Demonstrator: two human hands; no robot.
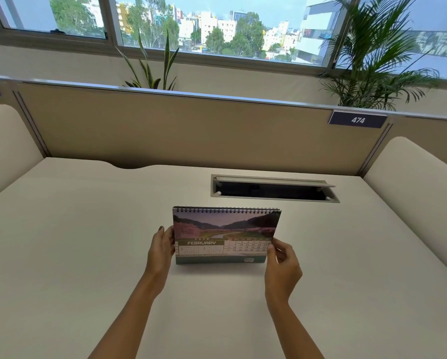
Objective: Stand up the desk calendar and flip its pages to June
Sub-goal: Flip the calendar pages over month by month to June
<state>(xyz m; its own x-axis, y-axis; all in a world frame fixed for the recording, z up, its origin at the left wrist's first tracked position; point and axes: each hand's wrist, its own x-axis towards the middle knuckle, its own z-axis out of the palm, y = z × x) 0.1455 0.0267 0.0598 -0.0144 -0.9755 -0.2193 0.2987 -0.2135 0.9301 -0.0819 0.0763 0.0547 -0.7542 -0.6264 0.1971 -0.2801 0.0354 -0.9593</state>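
A spiral-bound desk calendar (pixel 225 234) stands upright on the white desk (pixel 87 255), its front page reading FEBRUARY under a landscape photo. My left hand (pixel 160 251) holds the calendar's left edge, thumb on the front. At the lower right corner, my right hand (pixel 282 265) pinches the front page between thumb and fingers. The black wire binding runs along the top edge.
An open cable tray slot (pixel 273 189) is set into the desk just behind the calendar. A beige partition (pixel 191 125) with a label reading 474 (pixel 357 119) closes the back. Curved side panels flank the desk. Plants stand behind the partition under the windows.
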